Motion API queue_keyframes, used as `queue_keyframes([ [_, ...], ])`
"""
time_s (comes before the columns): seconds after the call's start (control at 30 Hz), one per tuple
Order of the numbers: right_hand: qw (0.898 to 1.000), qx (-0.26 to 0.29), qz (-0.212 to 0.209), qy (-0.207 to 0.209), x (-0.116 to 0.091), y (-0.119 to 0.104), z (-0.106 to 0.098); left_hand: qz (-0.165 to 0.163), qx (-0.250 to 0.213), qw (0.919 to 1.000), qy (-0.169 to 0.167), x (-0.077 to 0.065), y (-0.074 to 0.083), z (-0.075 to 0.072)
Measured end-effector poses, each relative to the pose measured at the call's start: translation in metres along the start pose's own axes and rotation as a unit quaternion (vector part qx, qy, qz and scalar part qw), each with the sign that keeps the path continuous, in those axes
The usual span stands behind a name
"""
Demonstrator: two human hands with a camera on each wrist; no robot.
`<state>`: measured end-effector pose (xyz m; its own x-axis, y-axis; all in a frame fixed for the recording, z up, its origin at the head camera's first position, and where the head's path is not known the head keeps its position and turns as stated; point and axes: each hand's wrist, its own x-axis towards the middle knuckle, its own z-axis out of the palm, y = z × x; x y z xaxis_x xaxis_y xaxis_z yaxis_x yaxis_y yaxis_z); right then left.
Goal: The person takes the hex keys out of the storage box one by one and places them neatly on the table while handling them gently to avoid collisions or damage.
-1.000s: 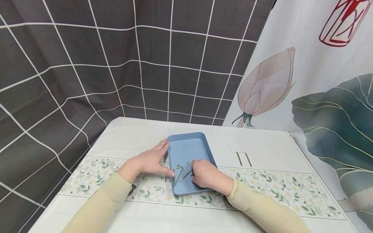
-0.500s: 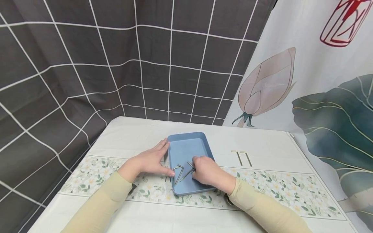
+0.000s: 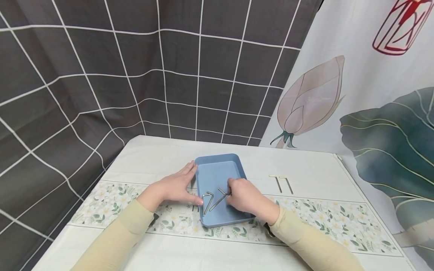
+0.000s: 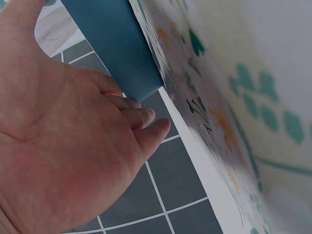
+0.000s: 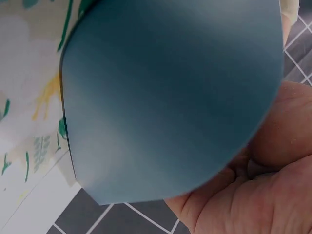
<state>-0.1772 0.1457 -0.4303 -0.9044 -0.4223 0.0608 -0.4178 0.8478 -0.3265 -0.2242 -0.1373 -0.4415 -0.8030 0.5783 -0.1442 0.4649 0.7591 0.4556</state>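
Note:
A shallow blue tray lies on the table, and several L-shaped metal hex keys lie in its near half. My left hand rests along the tray's left side, fingers straight, thumb at the rim beside the keys. The left wrist view shows its fingertips at the tray's outer wall. My right hand is over the right part of the tray, fingers curled, pinching a hex key whose end shows at the fingertips. In the right wrist view the tray wall hides the fingers and key.
Two more hex keys lie side by side on the white tablecloth right of the tray. A floral band crosses the cloth. A dark grid curtain hangs behind the table.
My right hand has shifted right and slightly away from me inside the tray, showing more of the tray floor beside the keys. The left hand and tray stay put.

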Motion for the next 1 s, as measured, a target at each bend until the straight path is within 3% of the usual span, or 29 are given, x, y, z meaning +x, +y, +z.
queue_keyframes([
  [1.0,0.997,0.021,0.07,0.018,-0.006,0.024,-0.024,0.002,0.01,0.9999,0.0,0.002,-0.004,0.003],
])
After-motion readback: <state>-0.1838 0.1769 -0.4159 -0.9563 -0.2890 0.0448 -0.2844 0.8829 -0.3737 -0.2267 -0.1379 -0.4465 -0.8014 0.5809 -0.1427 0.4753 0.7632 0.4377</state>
